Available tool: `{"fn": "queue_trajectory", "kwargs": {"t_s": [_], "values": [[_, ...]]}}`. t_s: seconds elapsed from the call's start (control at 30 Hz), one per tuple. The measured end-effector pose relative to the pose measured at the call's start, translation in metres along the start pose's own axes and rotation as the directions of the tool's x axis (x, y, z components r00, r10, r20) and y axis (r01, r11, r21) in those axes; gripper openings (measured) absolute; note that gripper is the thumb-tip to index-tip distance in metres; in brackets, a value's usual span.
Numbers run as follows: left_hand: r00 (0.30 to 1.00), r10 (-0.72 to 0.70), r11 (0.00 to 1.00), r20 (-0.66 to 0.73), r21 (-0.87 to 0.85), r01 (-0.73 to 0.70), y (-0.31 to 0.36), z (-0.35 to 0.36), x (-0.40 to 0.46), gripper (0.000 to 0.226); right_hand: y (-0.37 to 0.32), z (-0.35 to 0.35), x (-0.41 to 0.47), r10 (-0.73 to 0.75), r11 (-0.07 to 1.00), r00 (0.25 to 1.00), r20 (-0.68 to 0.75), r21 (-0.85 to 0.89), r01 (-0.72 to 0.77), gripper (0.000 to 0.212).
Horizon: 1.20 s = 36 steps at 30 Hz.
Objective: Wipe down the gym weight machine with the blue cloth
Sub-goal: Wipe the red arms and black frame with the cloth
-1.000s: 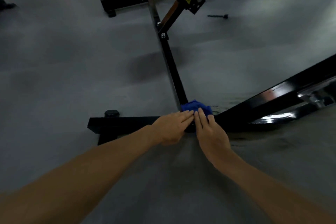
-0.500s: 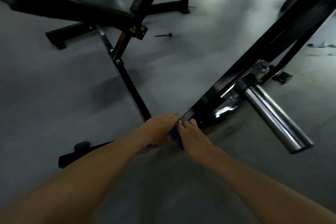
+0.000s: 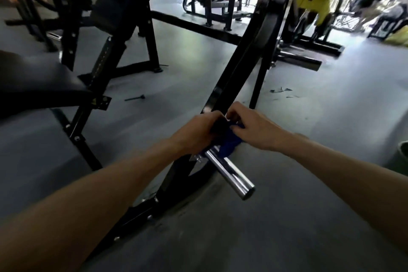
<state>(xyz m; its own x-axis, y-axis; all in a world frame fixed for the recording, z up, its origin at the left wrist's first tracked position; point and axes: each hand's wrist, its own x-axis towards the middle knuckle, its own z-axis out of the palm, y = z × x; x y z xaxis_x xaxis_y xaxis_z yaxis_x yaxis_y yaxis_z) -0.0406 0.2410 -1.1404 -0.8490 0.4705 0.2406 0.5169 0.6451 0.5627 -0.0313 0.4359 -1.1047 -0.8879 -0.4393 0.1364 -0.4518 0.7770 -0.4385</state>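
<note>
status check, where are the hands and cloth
Left hand and right hand both grip the crumpled blue cloth on the slanted black steel beam. Chrome weight peg juts out just below.

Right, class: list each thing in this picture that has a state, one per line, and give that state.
blue cloth: bunched, held against the bar between both hands.
left hand: curled round the bar and the cloth.
right hand: fingers curled on the cloth.
slanted black bar: tilted, being wiped.
chrome peg: bare and shiny, cloth at its base.
black seat pad: unoccupied.
loose pin: lying on the floor.
</note>
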Motion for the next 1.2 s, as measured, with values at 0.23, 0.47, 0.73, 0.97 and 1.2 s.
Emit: {"fn": "queue_trajectory", "kwargs": {"t_s": [0.23, 0.47, 0.73, 0.97, 1.2], "values": [[0.986, -0.118, 0.993, -0.119, -0.02, 0.116, 0.06, 0.03, 0.074, 0.02, 0.079, -0.076, -0.001, 0.021, 0.959, 0.99, 0.142, 0.276, -0.06, 0.04], [0.935, -0.279, 0.954, -0.22, -0.175, 0.244, 0.088, 0.073, 0.148, 0.021, 0.182, -0.121, 0.011, -0.096, 0.877, 0.959, 0.267, 0.479, -0.046, 0.051], [0.886, -0.417, 0.89, -0.203, -0.289, 0.353, 0.102, 0.125, 0.253, 0.014, 0.291, -0.152, 0.068, -0.06, 0.692, 0.969, 0.24, 0.71, -0.133, 0.025], [0.764, -0.645, 0.596, 0.02, -0.612, 0.52, 0.119, 0.135, 0.308, 0.041, 0.335, -0.185, 0.122, -0.149, 0.882, 0.963, 0.226, 0.471, 0.026, 0.013], [0.733, -0.662, 0.724, -0.157, -0.388, 0.57, 0.101, 0.127, 0.303, 0.022, 0.34, -0.192, 0.176, -0.239, 0.936, 0.899, 0.366, 0.332, 0.114, 0.012]]}}
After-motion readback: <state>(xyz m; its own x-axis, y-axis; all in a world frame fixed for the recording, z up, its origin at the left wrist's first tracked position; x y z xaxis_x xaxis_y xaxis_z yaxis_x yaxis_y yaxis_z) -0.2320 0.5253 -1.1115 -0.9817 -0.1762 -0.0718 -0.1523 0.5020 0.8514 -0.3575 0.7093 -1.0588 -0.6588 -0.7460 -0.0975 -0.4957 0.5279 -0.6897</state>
